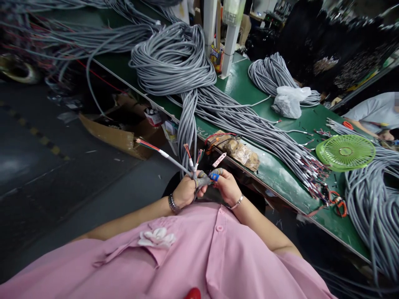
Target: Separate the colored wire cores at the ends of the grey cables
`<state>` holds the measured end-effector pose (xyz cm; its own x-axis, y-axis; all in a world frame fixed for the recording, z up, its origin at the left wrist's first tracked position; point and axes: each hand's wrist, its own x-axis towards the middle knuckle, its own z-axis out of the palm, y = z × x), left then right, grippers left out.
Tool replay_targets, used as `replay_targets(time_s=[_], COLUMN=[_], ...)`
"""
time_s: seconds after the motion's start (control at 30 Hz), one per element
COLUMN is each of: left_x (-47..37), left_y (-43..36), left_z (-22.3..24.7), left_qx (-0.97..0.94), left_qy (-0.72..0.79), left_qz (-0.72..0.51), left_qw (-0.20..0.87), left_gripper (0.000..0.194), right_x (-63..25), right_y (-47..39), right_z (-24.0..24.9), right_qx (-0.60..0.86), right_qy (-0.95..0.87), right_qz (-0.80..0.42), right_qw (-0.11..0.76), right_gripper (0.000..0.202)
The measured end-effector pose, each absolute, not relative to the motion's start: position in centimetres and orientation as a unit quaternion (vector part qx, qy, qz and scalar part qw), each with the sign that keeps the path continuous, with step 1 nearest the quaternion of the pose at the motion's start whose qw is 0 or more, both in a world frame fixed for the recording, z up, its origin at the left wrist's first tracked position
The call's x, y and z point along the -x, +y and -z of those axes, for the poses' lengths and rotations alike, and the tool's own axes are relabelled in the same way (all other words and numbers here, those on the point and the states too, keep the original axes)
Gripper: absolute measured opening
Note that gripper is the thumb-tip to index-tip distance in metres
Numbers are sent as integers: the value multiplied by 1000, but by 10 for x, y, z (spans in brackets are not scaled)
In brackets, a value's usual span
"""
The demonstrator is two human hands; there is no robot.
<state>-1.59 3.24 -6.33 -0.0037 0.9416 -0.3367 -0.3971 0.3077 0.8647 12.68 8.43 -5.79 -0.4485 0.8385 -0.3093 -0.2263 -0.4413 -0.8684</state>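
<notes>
Close to my pink shirt, my left hand (186, 191) is closed around several grey cables (174, 161). Their stripped ends stick up past my fist, with white sleeves and red, orange and dark inner wires fanning out. My right hand (229, 187) meets it from the other side, fingers pinched at the end of a grey cable. Grey-and-yellow coverings wrap some fingers, and a blue one is on my right hand. The fine wires between my fingertips are mostly hidden. From my left hand the cables run up to a large coil (174, 58) on the green table (230, 87).
A long bundle of grey cables (249, 124) lies across the table. Right of it are a green fan (346, 152), orange-handled scissors (338, 203) and another cable heap (374, 207). A plastic bag (288, 101) sits behind. A cardboard box (115, 133) stands below. A co-worker's arm (364, 124) shows far right.
</notes>
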Motion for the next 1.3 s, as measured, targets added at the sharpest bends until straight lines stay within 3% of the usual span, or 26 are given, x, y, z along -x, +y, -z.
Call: replay_targets(time_s=[0.27,0.57,0.77,1.1,1.3], left_x=[16,16,14,19,15], left_y=[34,32,31,28,26], left_z=[61,63,64,66,62], left_qx=[-278,-265,-288,-333,-312], left_qy=[461,475,481,487,478], left_qz=[-509,-534,-529,-469,-512], left_qw=[671,648,636,658,642], left_gripper=[24,22,19,14,18], right_x=[-128,-132,-129,-129,-123], right_y=[83,83,79,81,82], right_z=[61,54,55,54,56], right_qx=[314,333,409,391,427], right_qy=[-317,-339,-414,-472,-329], right_qz=[-830,-816,-742,-722,-765], right_qw=[334,330,332,320,354], right_gripper=[18,34,28,17,14])
